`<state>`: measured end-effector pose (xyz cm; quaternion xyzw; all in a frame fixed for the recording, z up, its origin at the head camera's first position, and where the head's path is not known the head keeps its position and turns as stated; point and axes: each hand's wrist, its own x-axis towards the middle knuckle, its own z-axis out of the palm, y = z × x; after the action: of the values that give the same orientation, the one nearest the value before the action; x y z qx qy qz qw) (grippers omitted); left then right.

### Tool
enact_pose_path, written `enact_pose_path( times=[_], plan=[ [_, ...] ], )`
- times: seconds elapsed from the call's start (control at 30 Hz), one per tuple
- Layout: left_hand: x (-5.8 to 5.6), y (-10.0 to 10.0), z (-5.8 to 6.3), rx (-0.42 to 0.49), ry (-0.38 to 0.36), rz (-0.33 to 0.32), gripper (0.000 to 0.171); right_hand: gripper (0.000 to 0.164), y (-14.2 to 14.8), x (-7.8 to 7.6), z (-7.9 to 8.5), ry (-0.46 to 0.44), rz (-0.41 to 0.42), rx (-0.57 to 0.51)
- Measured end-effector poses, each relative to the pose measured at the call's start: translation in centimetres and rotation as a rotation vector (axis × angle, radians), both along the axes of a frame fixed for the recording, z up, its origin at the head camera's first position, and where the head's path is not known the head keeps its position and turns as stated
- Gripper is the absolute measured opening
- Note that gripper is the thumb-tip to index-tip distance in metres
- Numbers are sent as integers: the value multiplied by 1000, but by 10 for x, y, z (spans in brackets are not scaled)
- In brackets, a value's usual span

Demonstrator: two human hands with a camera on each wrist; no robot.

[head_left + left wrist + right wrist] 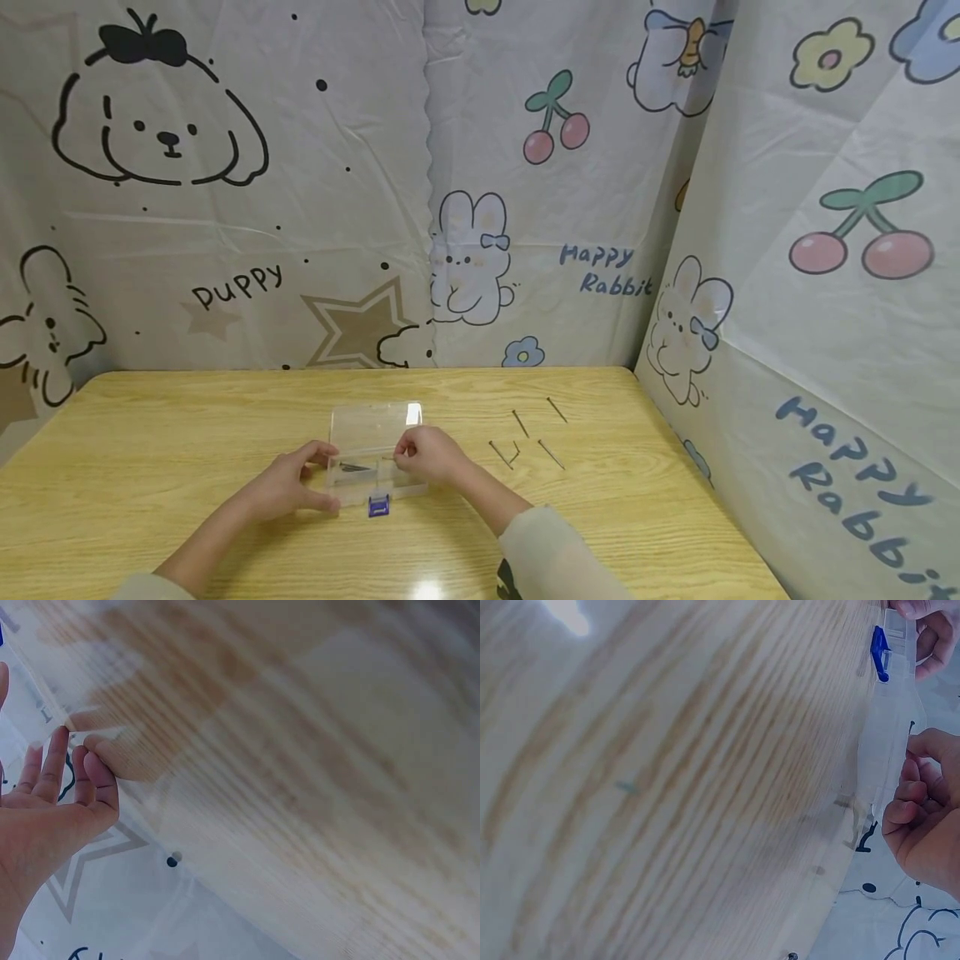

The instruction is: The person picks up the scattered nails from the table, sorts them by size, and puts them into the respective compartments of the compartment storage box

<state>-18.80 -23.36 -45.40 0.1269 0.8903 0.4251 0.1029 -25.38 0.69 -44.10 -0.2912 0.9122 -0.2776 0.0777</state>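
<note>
A clear plastic box (405, 490) with a blue latch (378, 506) lies on the table with its lid (367, 427) raised at the back. Several dark nails (354, 467) lie in its left compartment. My left hand (288, 486) grips the box's left end, thumb near the front corner and fingers near the back. Over the right part of the box, my right hand (429, 452) pinches a thin nail-like piece (911, 729), mostly hidden by the fingertips. In the left wrist view, the left hand (64, 795) shows beside the box's edge.
Right of the box, several long nails (551, 454) lie apart on the wooden table (187, 433), along with a small bent L-shaped hook (515, 452). A printed cloth (360, 208) hangs behind the table and along its right side.
</note>
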Motion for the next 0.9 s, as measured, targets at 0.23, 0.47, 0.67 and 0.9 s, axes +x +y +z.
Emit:
enact_pose_path(
  times=[0.23, 0.47, 0.67, 0.9],
  plan=[
    [-2, 0, -1, 2, -11, 19, 77, 8, -1, -1, -1, 3, -19, -3],
    [-2, 0, -1, -6, -18, 21, 77, 9, 4, -1, 1, -7, -43, -13],
    [-1, 0, 0, -10, -27, 34, 78, 10, 20, -3, 8, -6, -54, -41],
    [-1, 0, -1, -6, -41, 34, 78, 9, 48, -10, 15, 12, -73, -49]
  ],
)
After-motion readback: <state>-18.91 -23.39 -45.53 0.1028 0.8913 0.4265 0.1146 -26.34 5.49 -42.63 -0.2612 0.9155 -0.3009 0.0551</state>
